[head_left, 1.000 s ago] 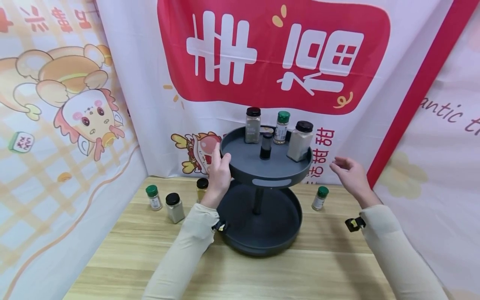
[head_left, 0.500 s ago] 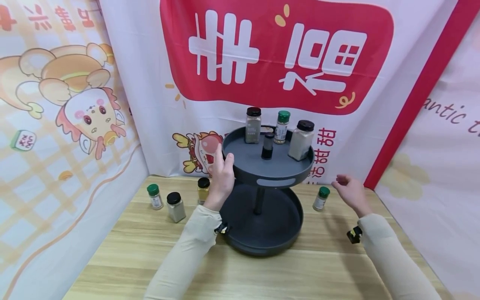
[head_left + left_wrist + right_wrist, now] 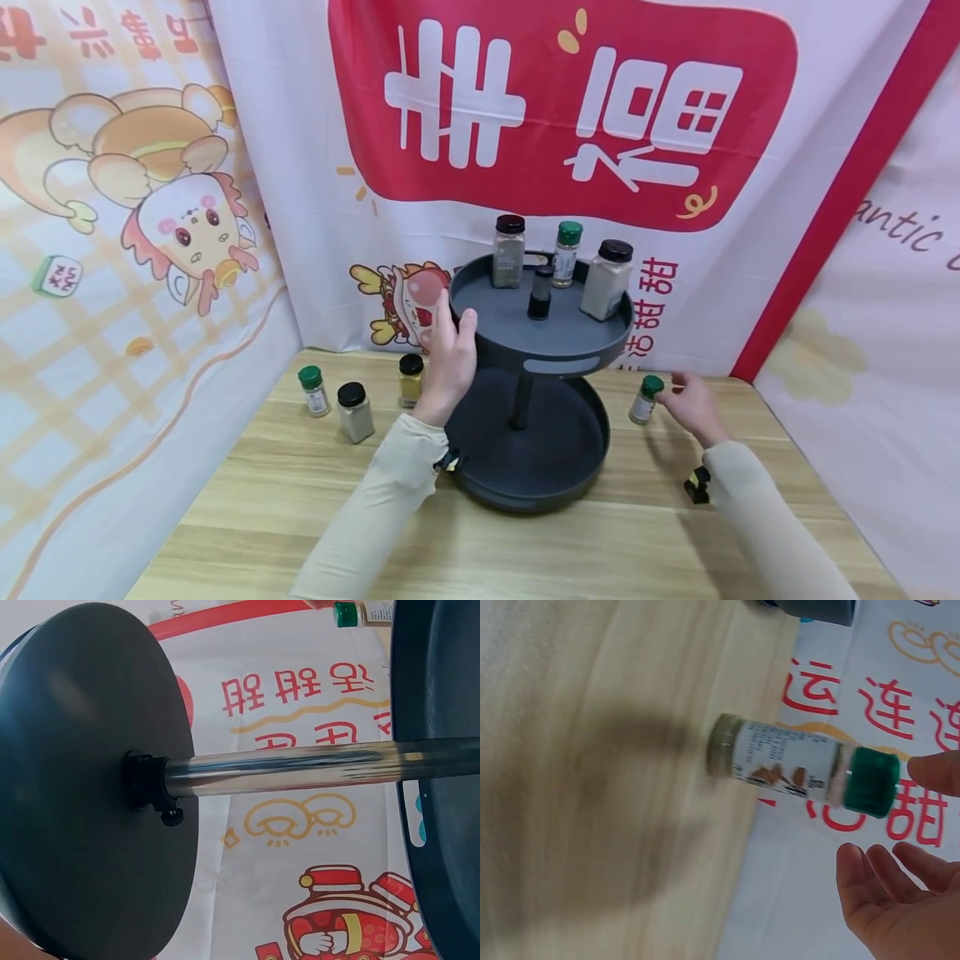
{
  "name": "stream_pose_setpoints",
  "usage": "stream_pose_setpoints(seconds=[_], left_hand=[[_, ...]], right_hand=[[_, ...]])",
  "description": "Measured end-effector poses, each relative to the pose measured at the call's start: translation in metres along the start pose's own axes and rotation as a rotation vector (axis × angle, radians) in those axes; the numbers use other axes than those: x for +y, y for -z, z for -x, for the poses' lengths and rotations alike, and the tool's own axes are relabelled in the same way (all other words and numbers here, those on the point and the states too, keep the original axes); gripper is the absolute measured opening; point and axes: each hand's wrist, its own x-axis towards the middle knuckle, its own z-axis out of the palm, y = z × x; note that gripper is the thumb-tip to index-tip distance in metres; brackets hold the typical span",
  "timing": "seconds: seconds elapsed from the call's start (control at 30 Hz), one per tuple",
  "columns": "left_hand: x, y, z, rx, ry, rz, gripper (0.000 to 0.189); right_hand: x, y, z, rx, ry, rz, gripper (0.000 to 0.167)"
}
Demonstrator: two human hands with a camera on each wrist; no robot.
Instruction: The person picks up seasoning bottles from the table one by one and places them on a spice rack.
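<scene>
A two-tier dark grey turntable rack stands mid-table, with its upper tray (image 3: 506, 329) above its lower tray (image 3: 480, 454). My left hand (image 3: 450, 367) rests against the left side of the upper tray's rim, fingers pointing up. A small spice bottle (image 3: 642, 407) with a green cap and white label stands on the table right of the rack. Just right of it is my right hand (image 3: 692, 408). In the right wrist view the thumb is close by the green cap (image 3: 871, 782), while the other fingers are spread apart below it. The left wrist view shows the rack's metal pole (image 3: 285, 771).
On the upper tray stand two black-capped jars (image 3: 508, 258) and a green-capped bottle (image 3: 564, 262), around a short centre post (image 3: 539, 300). Left on the table are a green-capped bottle (image 3: 315, 396), a pale jar (image 3: 356, 417) and a yellow jar (image 3: 410, 385). A printed cloth (image 3: 360, 225) hangs behind.
My right hand has come down and in to the small green-capped bottle on the right. My left hand keeps its place at the upper tray's rim. The view has shifted slightly.
</scene>
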Motion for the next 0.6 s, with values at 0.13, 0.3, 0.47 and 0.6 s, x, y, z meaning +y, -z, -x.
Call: stream_pose_setpoints(seconds=[0.13,0.3,0.47,0.6], left_hand=[[0.002,-0.001,0.002,0.011,0.0,-0.012,0.065],[0.003,-0.003,0.003,0.019,0.007,-0.006,0.065],[0.004,-0.004,0.005,0.025,0.02,0.001,0.065],[0.004,-0.004,0.006,0.023,0.021,-0.005,0.067]], right_hand=[[0.008,-0.008,0.0,-0.011,-0.03,-0.008,0.068],[0.015,-0.015,0.0,-0.005,-0.069,-0.022,0.074],[0.019,-0.024,-0.002,0.022,-0.081,-0.075,0.075],[0.023,-0.03,-0.003,0.028,-0.114,-0.139,0.074]])
